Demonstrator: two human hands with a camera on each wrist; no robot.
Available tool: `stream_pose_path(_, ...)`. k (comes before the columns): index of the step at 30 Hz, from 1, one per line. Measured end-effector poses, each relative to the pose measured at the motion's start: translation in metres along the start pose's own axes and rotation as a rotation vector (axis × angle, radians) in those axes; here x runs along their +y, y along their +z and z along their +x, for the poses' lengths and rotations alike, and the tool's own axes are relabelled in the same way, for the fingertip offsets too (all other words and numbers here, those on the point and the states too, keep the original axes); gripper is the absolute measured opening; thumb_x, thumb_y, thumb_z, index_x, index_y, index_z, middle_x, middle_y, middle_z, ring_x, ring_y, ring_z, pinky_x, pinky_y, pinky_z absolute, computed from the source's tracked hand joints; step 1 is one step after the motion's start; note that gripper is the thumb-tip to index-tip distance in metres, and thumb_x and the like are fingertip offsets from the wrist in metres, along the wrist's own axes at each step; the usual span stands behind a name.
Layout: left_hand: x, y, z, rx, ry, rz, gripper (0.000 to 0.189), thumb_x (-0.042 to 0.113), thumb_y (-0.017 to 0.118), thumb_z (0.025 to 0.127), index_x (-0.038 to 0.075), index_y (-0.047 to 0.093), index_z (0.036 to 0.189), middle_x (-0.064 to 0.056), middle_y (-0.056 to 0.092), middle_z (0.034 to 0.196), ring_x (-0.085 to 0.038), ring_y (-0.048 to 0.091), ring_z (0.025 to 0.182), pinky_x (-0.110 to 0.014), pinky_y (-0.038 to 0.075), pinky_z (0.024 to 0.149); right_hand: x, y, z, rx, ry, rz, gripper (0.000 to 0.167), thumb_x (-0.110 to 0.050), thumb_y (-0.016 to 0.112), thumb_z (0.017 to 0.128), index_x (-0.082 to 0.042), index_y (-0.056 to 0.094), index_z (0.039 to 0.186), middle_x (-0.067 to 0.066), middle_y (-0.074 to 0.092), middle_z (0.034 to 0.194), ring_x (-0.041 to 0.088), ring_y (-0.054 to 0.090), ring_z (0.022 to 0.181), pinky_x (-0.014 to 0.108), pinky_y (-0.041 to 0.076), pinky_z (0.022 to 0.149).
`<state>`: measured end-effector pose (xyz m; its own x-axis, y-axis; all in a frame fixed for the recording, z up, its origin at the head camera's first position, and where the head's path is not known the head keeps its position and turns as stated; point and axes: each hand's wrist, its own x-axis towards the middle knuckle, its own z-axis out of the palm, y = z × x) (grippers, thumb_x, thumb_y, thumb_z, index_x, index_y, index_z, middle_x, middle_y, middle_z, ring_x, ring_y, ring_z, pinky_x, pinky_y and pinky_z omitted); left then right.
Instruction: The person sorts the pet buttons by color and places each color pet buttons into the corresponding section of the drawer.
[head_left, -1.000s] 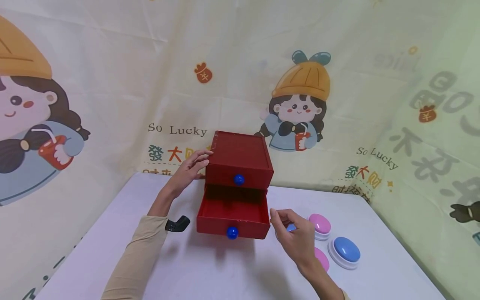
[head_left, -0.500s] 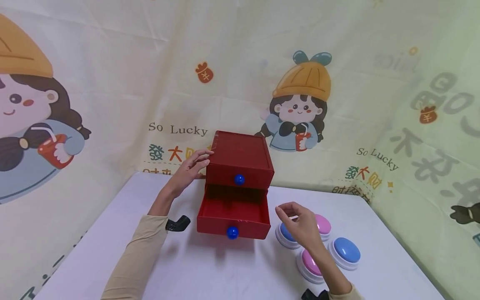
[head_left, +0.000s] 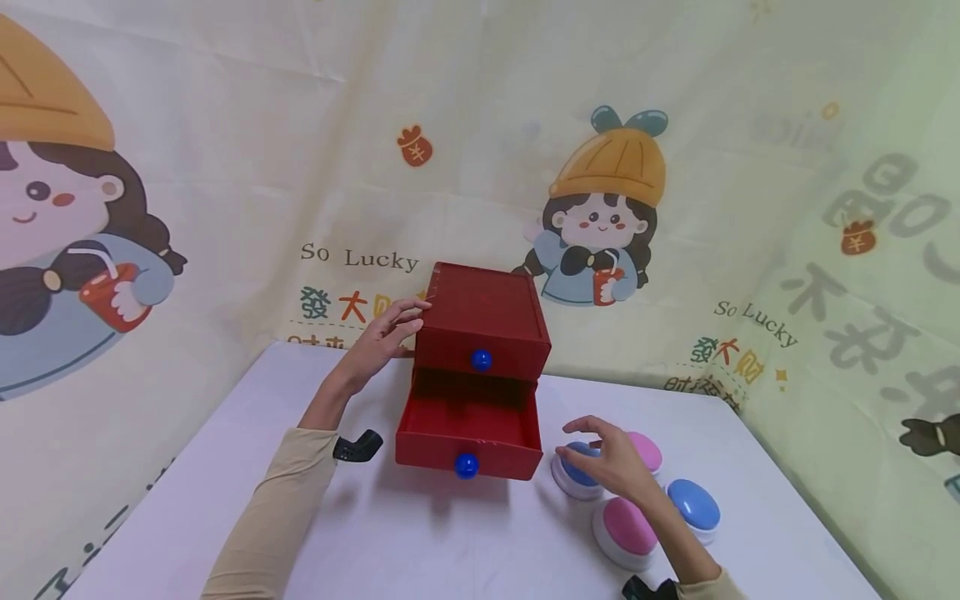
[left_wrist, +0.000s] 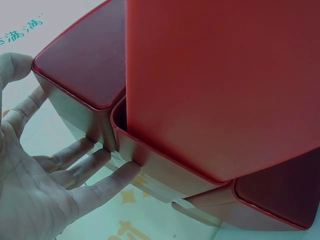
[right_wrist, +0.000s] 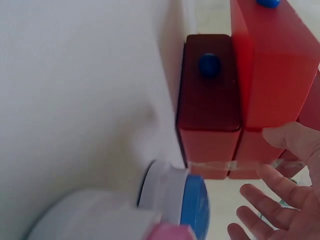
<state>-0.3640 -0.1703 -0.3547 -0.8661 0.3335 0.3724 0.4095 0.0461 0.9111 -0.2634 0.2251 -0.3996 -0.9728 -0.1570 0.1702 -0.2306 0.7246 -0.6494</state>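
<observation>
A red chest of drawers (head_left: 483, 304) with blue knobs stands at the middle of the table, one drawer (head_left: 468, 452) pulled out. Nothing shows inside that drawer in the head view. My left hand (head_left: 375, 343) rests on the chest's left side with extended fingers (left_wrist: 107, 187) touching its wall. To the right of the drawer, my right hand (head_left: 611, 458) hovers near a blue push button (head_left: 576, 479), fingers loosely bent and holding nothing. In the right wrist view a lower drawer front (right_wrist: 207, 97) sits pushed in beneath the pulled-out drawer.
Two pink buttons (head_left: 628, 527) and another blue button (head_left: 693, 504) stand on the white table (head_left: 420, 542) to the right. Behind the table hangs a printed cloth backdrop (head_left: 480, 192). A black wrist device (head_left: 358, 447) is worn on the left sleeve.
My right hand has moved right, away from the drawer's right edge to beside the near blue button, and its thumb and fingers have parted. My left hand stays on the chest.
</observation>
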Motion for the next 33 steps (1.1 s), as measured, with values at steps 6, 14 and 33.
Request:
stream_pose_path(6, -0.001, -0.001, 0.0, 0.0, 0.001, 0.01, 0.047, 0.031, 0.051, 0.107, 0.019, 0.044, 0.152, -0.01, 0.043, 0.157, -0.035, 0.047, 0.138, -0.057, 0.051, 0.102, 0.011, -0.004, 0.001, -0.059, -0.055, -0.081, 0.044, -0.021, 0.086, 0.081, -0.006, 0.068, 0.118, 0.011, 0.067, 0.124, 0.041, 0.055, 0.125, 0.06, 0.052, 0.098)
stream_pose_path(14, -0.001, -0.002, 0.001, -0.004, -0.001, 0.003, 0.047, 0.031, 0.052, 0.107, 0.02, 0.044, 0.152, -0.012, 0.043, 0.156, -0.035, 0.047, 0.138, -0.057, 0.051, 0.102, 0.021, -0.006, 0.002, -0.145, -0.028, -0.122, 0.048, -0.02, 0.09, 0.075, -0.009, 0.066, 0.115, 0.011, 0.064, 0.121, 0.04, 0.054, 0.122, 0.056, 0.056, 0.092)
stream_pose_path(33, -0.001, 0.0, 0.0, 0.0, -0.007, -0.008, 0.047, 0.031, 0.052, 0.106, 0.02, 0.045, 0.151, -0.009, 0.042, 0.157, -0.035, 0.045, 0.14, -0.06, 0.049, 0.104, 0.025, 0.006, 0.002, -0.135, 0.111, -0.138, 0.064, -0.016, 0.096, 0.067, -0.01, 0.058, 0.118, 0.006, 0.065, 0.113, 0.028, 0.061, 0.108, 0.051, 0.06, 0.087)
